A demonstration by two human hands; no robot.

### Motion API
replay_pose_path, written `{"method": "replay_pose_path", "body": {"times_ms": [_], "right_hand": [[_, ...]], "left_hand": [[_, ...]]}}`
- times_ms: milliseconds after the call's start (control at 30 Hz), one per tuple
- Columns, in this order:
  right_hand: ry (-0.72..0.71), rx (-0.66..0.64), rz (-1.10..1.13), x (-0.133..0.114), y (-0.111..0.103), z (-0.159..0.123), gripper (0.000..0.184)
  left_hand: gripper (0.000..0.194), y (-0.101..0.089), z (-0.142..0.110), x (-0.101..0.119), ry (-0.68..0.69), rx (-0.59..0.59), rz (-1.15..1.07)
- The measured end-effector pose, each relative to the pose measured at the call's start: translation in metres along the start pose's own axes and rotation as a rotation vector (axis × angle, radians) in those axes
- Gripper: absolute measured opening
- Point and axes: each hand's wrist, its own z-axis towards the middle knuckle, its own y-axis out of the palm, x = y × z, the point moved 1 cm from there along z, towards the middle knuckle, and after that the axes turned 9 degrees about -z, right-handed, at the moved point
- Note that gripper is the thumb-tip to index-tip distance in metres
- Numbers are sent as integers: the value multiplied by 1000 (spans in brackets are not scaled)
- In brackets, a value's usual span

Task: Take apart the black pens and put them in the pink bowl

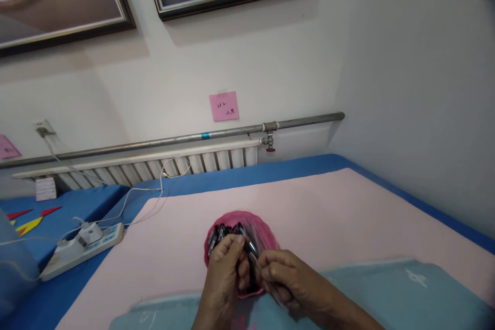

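Observation:
Over a pink scalloped bowl (270, 229), both hands work close together. My left hand (228, 263) is closed in a pinch at a slim black pen-like stick with a silvery band (250, 245). My right hand (282, 274), also closed, grips a bundle of thin clear plastic strips or sleeves (257, 234), smeared by motion and fanning out above and below the fingers. Several black pen-like pieces with silver bands (216, 236) lie in the bowl behind my left hand. My fingers hide the lower end of the stick and part of the bowl.
The bowl stands on a pink sheet (309, 211) over a blue table (232, 180). Teal cloth (379, 289) lies along the near edge. At left are a power strip (85, 252) with plugs and white cables. A radiator (209, 161) and pipe (174, 140) run behind.

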Motion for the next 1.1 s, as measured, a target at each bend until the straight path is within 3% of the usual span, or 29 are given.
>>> {"method": "replay_pose_path", "body": {"times_ms": [167, 300, 367, 500, 633, 700, 867, 967, 1100], "right_hand": [[40, 43, -67, -6, 5, -8, 6], [114, 30, -195, -4, 4, -11, 9], [96, 89, -177, -1, -1, -6, 8], [37, 220, -177, 9, -9, 11, 10], [-163, 370, -368, 11, -18, 19, 14], [-248, 475, -501, 10, -25, 18, 17], [-254, 624, -660, 10, -47, 10, 17], [-245, 665, -702, 12, -57, 8, 16], [-233, 641, -793, 17, -67, 6, 17]], "left_hand": [[31, -1, 0, 14, 66, 82, -42], [39, -24, 6, 45, 257, 252, -104], [37, -35, 10, 53, 256, 273, -1], [32, -40, 14, 47, 155, 212, 379], [29, -35, 12, 39, 230, 201, 656], [26, -29, 8, 39, 255, 137, 807], [7, -5, -14, 28, 221, -168, 1298], [6, 0, -26, 19, 193, -195, 1586], [12, -9, -26, 15, 196, -171, 1662]]}}
